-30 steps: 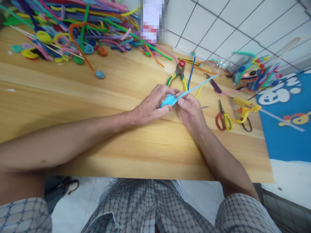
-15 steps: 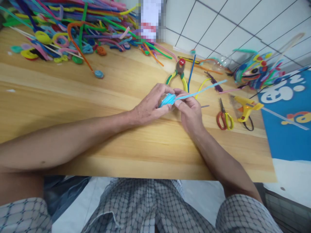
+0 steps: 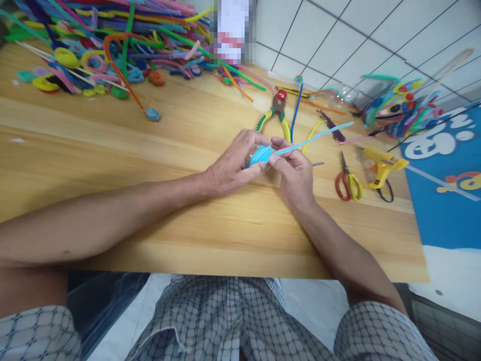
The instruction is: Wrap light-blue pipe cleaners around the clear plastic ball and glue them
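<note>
My left hand (image 3: 236, 163) is closed around a clear, rounded plastic piece (image 3: 252, 154), partly wrapped in light blue pipe cleaner. Its exact kind is hidden by my fingers. With thumb and fingertips, my right hand (image 3: 296, 170) pinches the light blue pipe cleaner (image 3: 319, 135) beside the wrapped part. The loose end sticks out to the upper right, above the table. Just beyond my hands lie pliers (image 3: 278, 108) with green and yellow handles, a red button-like piece at their jaws. A yellow pipe cleaner (image 3: 312, 134) rests behind my right hand.
Scissors (image 3: 347, 183) and a yellow glue gun (image 3: 383, 168) lie to the right on the wooden table (image 3: 188, 235). A colourful pipe-cleaner figure (image 3: 394, 110) stands at the back right. Many pipe cleaners (image 3: 150, 30) and coils are heaped at the back left, near an orange stem (image 3: 130, 90).
Both hands stay almost in place. The right fingers have shifted slightly, and the pipe cleaner's loose end sits a little farther right.
</note>
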Available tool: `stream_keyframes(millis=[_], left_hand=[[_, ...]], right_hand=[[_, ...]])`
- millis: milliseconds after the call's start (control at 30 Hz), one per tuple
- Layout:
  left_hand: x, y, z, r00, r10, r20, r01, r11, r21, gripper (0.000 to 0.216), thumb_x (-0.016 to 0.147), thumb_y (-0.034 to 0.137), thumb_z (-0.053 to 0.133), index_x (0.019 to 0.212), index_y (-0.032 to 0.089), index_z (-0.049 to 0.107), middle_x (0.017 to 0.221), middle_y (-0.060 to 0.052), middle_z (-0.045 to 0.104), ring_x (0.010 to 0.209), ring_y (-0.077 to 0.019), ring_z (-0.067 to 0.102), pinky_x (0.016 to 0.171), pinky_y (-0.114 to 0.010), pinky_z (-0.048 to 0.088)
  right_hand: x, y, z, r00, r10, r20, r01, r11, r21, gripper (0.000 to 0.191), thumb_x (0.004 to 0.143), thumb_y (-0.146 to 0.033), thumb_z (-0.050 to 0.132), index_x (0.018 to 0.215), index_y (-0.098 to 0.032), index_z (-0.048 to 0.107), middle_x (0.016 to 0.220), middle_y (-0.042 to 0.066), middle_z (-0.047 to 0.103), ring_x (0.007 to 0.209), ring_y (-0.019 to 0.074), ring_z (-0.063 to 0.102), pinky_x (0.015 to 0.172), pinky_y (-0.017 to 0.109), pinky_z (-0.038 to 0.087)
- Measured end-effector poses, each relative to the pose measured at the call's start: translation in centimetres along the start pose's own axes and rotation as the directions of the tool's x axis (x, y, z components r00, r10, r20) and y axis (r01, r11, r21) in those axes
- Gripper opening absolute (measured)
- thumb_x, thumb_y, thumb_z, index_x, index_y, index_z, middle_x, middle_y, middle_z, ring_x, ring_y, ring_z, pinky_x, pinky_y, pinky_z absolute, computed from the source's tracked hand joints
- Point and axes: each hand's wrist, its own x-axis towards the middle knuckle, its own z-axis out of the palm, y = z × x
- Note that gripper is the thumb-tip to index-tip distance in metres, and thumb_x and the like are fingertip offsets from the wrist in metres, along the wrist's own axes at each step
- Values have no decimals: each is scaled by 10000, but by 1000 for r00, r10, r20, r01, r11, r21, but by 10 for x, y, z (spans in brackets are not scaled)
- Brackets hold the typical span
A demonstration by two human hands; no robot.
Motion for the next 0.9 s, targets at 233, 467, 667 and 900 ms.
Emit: stream_keyframes(millis=[233,467,667,900], left_hand=[[-2,0,4,1000,-18,-13,18,999,44,425,1127,543,594,1458,277,572,1440,-131,689,1371,-312,651,1211,-543,553],[-3,2,6,999,23,-40,-18,993,117,388,1133,483,569,1453,265,544,1437,-130,675,1382,-299,627,1212,-532,543],[-3,2,7,999,15,-40,-10,992,129,381,1104,427,595,1446,269,533,1429,-126,670,1382,-314,611,1208,-549,537],[-2,-2,9,999,-3,-43,8,993,117,348,1090,435,599,1398,282,551,1405,-124,677,1366,-327,616,1195,-575,533]], right_hand=[[-2,-2,2,1000,16,-26,-16,1000,-10,137,788,-325,924,826,-290,797,1353,2,811,1333,262,712,1189,472,603],[-3,-3,2,999,-2,-49,1,1000,-19,111,787,-289,910,800,-282,800,1308,12,810,1275,251,725,1208,476,570],[-3,-2,1,999,8,-40,-9,999,-45,135,807,-319,905,815,-278,777,1308,16,810,1260,257,726,1232,503,557],[-1,-4,-1,1000,14,7,-13,998,-60,114,804,-316,901,843,-288,798,1261,12,816,1208,251,736,1147,474,603]])
